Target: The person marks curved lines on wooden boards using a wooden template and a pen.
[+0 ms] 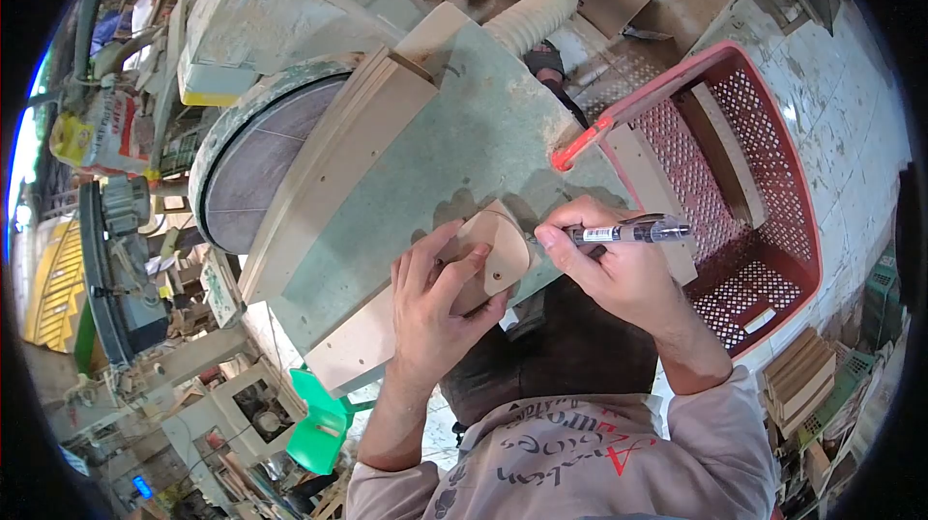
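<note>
My left hand presses a small rounded wooden piece flat on the green machine table. My right hand grips a pen, its tip touching the right edge of the wooden piece. Both hands work at the table's near edge, close together.
A large disc sander stands left of the table, with a wooden fence along it. A dust hose runs behind. A red plastic crate holding a few wooden pieces sits at the right. Stacked wood pieces lie on the floor.
</note>
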### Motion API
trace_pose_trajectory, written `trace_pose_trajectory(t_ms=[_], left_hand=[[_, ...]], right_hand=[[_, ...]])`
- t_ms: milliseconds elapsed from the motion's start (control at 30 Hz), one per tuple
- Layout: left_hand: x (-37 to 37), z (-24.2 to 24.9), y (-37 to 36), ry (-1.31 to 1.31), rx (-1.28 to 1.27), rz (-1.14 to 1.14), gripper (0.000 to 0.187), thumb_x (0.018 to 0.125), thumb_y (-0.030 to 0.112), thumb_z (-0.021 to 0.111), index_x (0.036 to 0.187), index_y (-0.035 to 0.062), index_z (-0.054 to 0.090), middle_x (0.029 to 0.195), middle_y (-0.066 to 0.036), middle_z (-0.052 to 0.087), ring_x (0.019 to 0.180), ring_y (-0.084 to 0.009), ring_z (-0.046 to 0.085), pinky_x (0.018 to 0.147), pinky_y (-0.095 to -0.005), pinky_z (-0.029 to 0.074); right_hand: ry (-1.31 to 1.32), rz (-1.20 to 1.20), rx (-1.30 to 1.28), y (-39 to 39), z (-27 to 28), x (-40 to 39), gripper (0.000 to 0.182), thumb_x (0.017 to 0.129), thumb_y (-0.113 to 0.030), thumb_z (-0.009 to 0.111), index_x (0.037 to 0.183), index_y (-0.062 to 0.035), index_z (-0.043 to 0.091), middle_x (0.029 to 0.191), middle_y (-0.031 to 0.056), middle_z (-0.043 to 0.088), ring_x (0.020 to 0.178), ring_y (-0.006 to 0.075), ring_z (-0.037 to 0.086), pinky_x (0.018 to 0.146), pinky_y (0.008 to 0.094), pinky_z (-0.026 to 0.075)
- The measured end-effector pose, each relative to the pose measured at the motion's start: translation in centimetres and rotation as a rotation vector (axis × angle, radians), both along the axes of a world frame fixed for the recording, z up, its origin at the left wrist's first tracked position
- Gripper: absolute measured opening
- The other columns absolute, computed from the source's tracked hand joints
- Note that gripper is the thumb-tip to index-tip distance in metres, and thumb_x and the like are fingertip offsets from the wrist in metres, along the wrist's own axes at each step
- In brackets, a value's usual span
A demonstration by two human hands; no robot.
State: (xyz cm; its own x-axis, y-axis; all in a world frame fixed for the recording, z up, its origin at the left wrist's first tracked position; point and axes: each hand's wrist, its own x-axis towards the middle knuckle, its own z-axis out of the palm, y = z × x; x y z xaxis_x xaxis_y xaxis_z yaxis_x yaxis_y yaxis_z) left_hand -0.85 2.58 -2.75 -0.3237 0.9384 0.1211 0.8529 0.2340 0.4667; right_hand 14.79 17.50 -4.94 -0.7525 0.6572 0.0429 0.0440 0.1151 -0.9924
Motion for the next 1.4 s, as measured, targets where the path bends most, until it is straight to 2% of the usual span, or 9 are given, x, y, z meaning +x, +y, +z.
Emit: trace_pose_trajectory(t_ms=[100,167,300,467,567,767,1233,1300,1400], left_hand=[[-0.1,-0.1,0.0,0.013,0.001,-0.009,0.049,0.059,0.016,0.083,0.105,0.0131,0.066,0.126,-0.010,0.053,0.104,-0.0300,0.055,0.086,-0.0428,0.042],[-0.1,-0.1,0.0,0.009,0.005,-0.010,0.049,0.059,0.017,0.083,0.105,0.0132,0.066,0.126,-0.010,0.053,0.104,-0.0300,0.055,0.086,-0.0427,0.042],[-0.1,0.0,0.0,0.010,0.016,-0.008,0.050,0.058,0.016,0.083,0.105,0.0137,0.066,0.126,-0.010,0.054,0.103,-0.0298,0.056,0.086,-0.0426,0.042],[-0.2,0.0,0.0,0.010,0.018,-0.014,0.052,0.057,0.016,0.083,0.105,0.0141,0.065,0.125,-0.010,0.054,0.101,-0.0291,0.056,0.085,-0.0423,0.043],[-0.1,0.0,0.0,0.009,0.009,-0.018,0.056,0.055,0.014,0.085,0.107,0.0129,0.064,0.126,-0.012,0.055,0.105,-0.0310,0.056,0.088,-0.0438,0.043],[0.0,0.2,-0.1,0.002,-0.028,-0.012,0.059,0.053,0.012,0.086,0.108,0.0119,0.063,0.128,-0.014,0.054,0.110,-0.0331,0.056,0.092,-0.0453,0.044],[-0.2,0.1,-0.1,-0.013,-0.035,-0.018,0.058,0.055,0.012,0.085,0.109,0.0121,0.063,0.129,-0.013,0.053,0.110,-0.0327,0.055,0.093,-0.0453,0.043],[-0.2,0.0,-0.1,0.008,-0.012,-0.028,0.057,0.056,0.018,0.085,0.109,0.0151,0.063,0.128,-0.009,0.052,0.103,-0.0283,0.055,0.086,-0.0433,0.042],[-0.2,0.0,-0.1,0.013,-0.009,-0.030,0.057,0.056,0.018,0.085,0.109,0.0152,0.063,0.128,-0.009,0.052,0.103,-0.0279,0.055,0.086,-0.0432,0.042]], right_hand=[[0.031,-0.005,0.102,0.1,-0.2,-0.2,0.014,0.092,-0.015,0.065,0.094,-0.0017,0.061,0.068,0.0004,0.057,0.058,0.0066,0.049,0.054,0.0247,0.041],[0.041,-0.032,0.114,0.0,0.0,-0.4,0.015,0.090,-0.016,0.066,0.089,-0.0028,0.059,0.069,0.0059,0.059,0.053,0.0152,0.054,0.051,0.0283,0.042],[0.032,-0.002,0.173,0.0,-0.1,-0.2,0.013,0.089,-0.013,0.067,0.091,-0.0031,0.058,0.071,0.0068,0.061,0.056,0.0153,0.058,0.053,0.0283,0.045],[0.157,0.029,0.370,-0.5,-0.7,0.7,0.020,0.083,-0.007,0.071,0.096,-0.0031,0.057,0.073,0.0093,0.064,0.062,0.0220,0.065,0.054,0.0308,0.049],[0.219,0.063,0.363,-0.7,-0.9,1.0,0.019,0.082,-0.008,0.072,0.095,-0.0039,0.058,0.073,0.0091,0.064,0.062,0.0232,0.065,0.054,0.0324,0.049],[0.150,0.100,0.190,0.1,-0.6,1.5,0.015,0.083,-0.009,0.071,0.091,-0.0050,0.059,0.071,0.0085,0.064,0.061,0.0224,0.063,0.057,0.0334,0.049],[0.146,0.158,0.284,0.3,-0.4,0.8,0.017,0.082,-0.009,0.073,0.093,-0.0059,0.061,0.075,0.0076,0.065,0.062,0.0223,0.064,0.057,0.0328,0.050],[0.140,0.135,0.316,0.4,-0.3,0.7,0.012,0.083,-0.012,0.072,0.087,-0.0067,0.061,0.073,0.0053,0.066,0.060,0.0207,0.064,0.054,0.0313,0.048],[0.167,0.119,0.299,0.3,-0.5,0.7,0.015,0.082,-0.008,0.072,0.092,-0.0050,0.061,0.072,0.0077,0.064,0.062,0.0219,0.063,0.056,0.0323,0.049]])
